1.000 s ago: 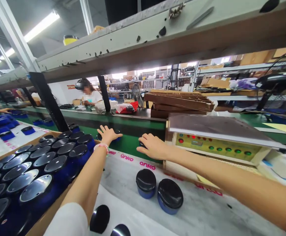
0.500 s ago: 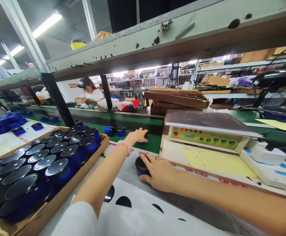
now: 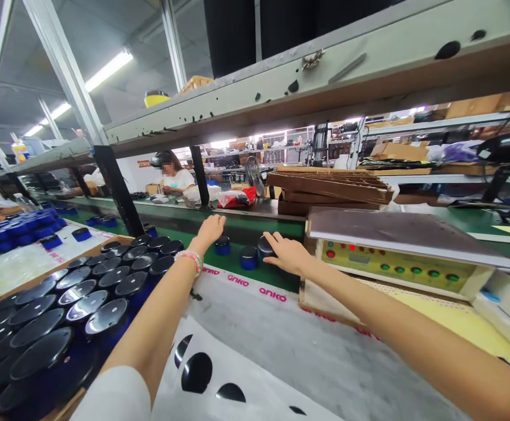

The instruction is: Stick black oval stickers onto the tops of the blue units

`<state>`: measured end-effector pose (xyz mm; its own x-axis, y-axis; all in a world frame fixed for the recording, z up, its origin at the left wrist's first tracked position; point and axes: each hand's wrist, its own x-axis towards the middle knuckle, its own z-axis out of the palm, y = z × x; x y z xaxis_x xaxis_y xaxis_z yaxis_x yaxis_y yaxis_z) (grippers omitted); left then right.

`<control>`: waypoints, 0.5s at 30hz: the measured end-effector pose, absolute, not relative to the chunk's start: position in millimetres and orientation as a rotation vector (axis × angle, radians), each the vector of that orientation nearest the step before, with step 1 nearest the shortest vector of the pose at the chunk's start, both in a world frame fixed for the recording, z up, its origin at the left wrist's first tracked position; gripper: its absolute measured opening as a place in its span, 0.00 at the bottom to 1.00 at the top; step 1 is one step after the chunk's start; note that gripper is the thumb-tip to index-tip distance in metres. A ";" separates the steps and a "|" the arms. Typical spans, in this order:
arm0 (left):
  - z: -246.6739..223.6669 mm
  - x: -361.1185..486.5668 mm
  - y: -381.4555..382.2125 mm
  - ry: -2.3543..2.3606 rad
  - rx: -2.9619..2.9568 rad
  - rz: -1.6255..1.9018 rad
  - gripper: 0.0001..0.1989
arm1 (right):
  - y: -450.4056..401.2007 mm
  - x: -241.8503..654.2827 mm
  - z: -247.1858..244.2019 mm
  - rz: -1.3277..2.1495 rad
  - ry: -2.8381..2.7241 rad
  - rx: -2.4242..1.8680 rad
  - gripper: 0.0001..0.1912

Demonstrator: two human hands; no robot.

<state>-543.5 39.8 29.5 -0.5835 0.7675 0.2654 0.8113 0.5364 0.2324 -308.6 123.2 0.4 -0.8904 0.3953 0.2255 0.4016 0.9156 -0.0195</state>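
My right hand (image 3: pixel 285 252) is out over the green conveyor belt, its fingers on a blue jar with a black lid (image 3: pixel 265 247). Just left of that jar stands another blue jar (image 3: pixel 249 258), and a third blue jar (image 3: pixel 222 245) is beside my left hand (image 3: pixel 210 230). That left hand reaches farther along the belt with its fingers curled together; whatever they hold is hidden behind the hand. Below my arms lies a white sheet with black round pieces (image 3: pixel 197 372).
A cardboard box (image 3: pixel 73 403) full of black-lidded jars stands at left. To the right sits a control box with lit buttons (image 3: pixel 390 263). A shelf beam (image 3: pixel 237 102) crosses overhead on a black post (image 3: pixel 117 190). A person (image 3: pixel 178 176) works beyond the belt.
My right hand has carried its jar from the white table surface out to the belt. My left hand has moved left, away from the jar it was at. The view has shifted slightly.
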 end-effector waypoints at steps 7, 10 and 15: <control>8.3 -592.9 92.3 -2.768 -1.227 -0.502 0.16 | 143.0 -326.1 -43.3 -0.018 -2.859 -0.646 0.22; -5.6 -601.8 104.8 -2.849 -1.175 -0.506 0.16 | 145.5 -329.6 -46.8 -0.021 -2.860 -0.636 0.24; -9.7 -610.3 92.3 -2.908 -1.040 -0.553 0.17 | 147.8 -333.8 -42.8 0.016 -2.902 -0.561 0.30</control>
